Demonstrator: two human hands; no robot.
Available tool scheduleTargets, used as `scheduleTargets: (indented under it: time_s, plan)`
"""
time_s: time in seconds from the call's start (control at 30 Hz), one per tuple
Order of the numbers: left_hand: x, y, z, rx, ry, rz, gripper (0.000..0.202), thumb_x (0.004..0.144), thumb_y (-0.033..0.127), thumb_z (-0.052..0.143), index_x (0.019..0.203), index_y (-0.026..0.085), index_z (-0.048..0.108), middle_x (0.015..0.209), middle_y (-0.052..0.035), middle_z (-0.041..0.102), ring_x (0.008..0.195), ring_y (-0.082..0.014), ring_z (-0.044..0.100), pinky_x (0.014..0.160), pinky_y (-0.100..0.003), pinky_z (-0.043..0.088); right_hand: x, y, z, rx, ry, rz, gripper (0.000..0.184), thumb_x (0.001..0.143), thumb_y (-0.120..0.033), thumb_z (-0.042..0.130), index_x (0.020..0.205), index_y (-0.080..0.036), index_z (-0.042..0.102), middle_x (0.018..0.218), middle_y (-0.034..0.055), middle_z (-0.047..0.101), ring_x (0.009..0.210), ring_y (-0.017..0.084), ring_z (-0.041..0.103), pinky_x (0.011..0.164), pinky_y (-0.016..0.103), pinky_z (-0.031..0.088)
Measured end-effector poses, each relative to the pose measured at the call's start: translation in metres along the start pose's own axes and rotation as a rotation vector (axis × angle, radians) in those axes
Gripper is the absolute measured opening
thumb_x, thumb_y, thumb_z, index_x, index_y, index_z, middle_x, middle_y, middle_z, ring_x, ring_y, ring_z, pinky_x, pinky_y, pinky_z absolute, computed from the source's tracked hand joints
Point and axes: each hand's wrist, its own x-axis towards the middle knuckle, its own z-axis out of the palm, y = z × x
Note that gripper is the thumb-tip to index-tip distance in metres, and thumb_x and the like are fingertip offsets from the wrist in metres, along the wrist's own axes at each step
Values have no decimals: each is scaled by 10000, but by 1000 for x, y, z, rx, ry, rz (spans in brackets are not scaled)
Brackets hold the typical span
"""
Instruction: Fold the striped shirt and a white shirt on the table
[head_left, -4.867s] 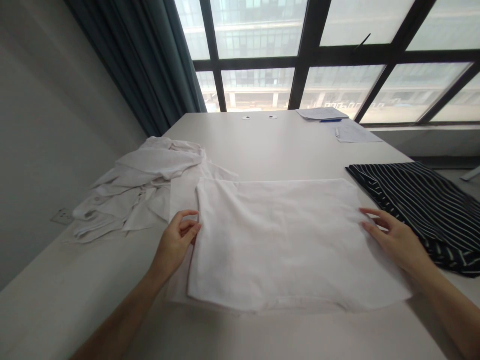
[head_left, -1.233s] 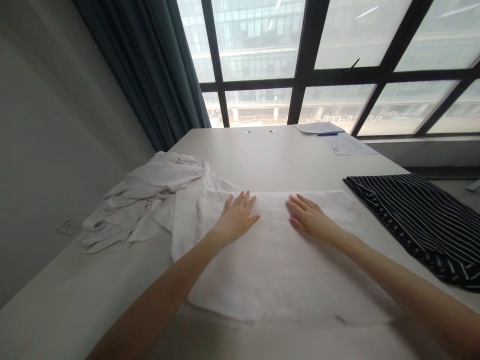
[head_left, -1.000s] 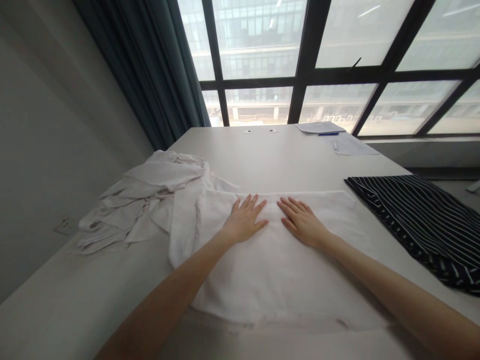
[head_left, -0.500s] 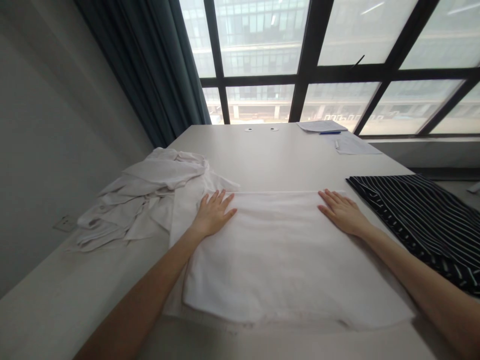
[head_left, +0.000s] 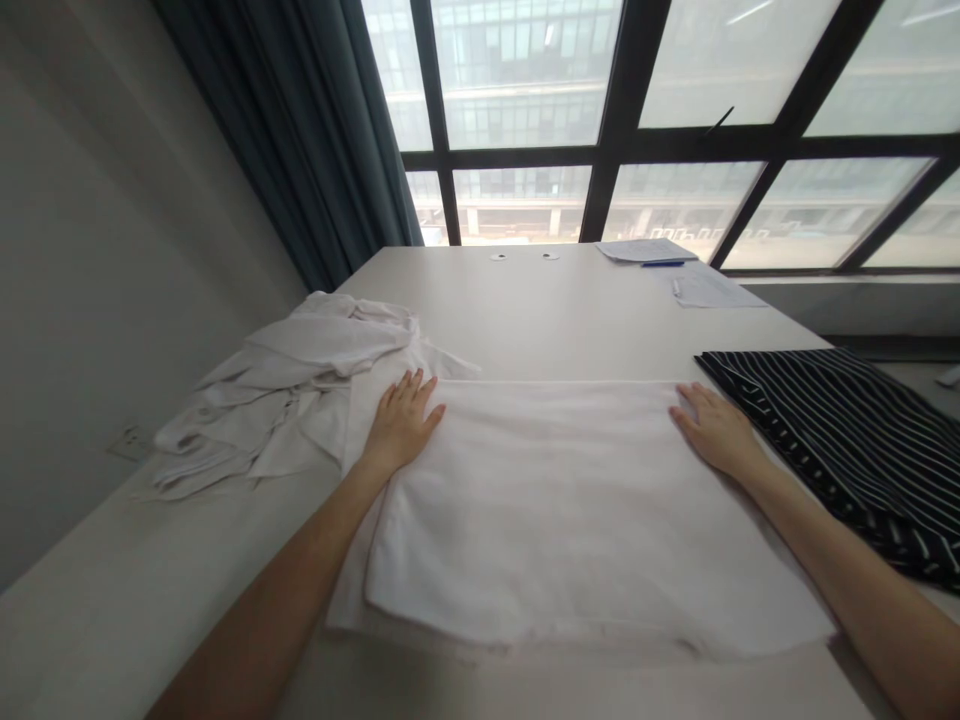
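A folded white cloth lies flat on the white table in front of me, its straight folded edge at the far side. My left hand rests flat on the cloth's far left corner, fingers stretched out. On the far right corner lies my right hand, palm down with the fingers extended. Neither hand grasps anything. Under the cloth's left side, more white fabric sticks out a little. Whether the cloth is a garment or a plain piece, I cannot tell.
A crumpled heap of white fabric sits on the left. Black fabric with white stripes lies on the right. Papers and a blue pen are at the table's far right, before a window. A dark curtain hangs at left.
My hands have slid apart along the far edge: the left one moved left, the right one moved right. The cloth stays in place and looks smoother near that edge.
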Motion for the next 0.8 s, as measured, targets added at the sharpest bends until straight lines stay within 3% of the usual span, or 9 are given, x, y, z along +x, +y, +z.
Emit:
scheduleTargets:
  time_s: [0.33, 0.5, 0.67, 0.8]
  plan:
    - [-2, -4, 8, -24, 109, 4, 461, 961, 332, 388, 1344, 124, 541, 1468, -172, 462, 1389, -300, 384, 1105, -450, 351, -4, -4, -2, -13, 54, -14, 523, 966, -392, 303, 1314, -88, 550, 1393, 220, 527, 1284, 313, 495, 1033, 495, 408]
    - [-3, 5, -1, 27, 111, 63, 455, 972, 280, 350, 1351, 118, 542, 1459, -156, 480, 1411, -320, 341, 1138, -516, 262, -7, -17, -16, -123, 126, -105, 452, 978, -303, 289, 1305, -137, 553, 1432, 182, 502, 1313, 316, 463, 1036, 532, 385]
    - [-21, 32, -19, -36, -41, 234, 459, 1005, 256, 296, 1405, 114, 472, 1466, -160, 471, 1386, -265, 398, 1148, -514, 232, -16, -29, -32, -85, 40, -325, 444, 968, -200, 287, 1320, -103, 540, 1448, 197, 481, 1351, 294, 430, 1035, 468, 410]
    - [-68, 63, -39, -182, -178, 414, 475, 1013, 390, 358, 1460, 233, 397, 1553, -114, 348, 1449, -245, 282, 1148, -490, 247, -57, -60, -53, 155, -61, -472, 447, 978, -204, 292, 1355, -159, 528, 1460, 163, 480, 1384, 263, 392, 1067, 472, 401]
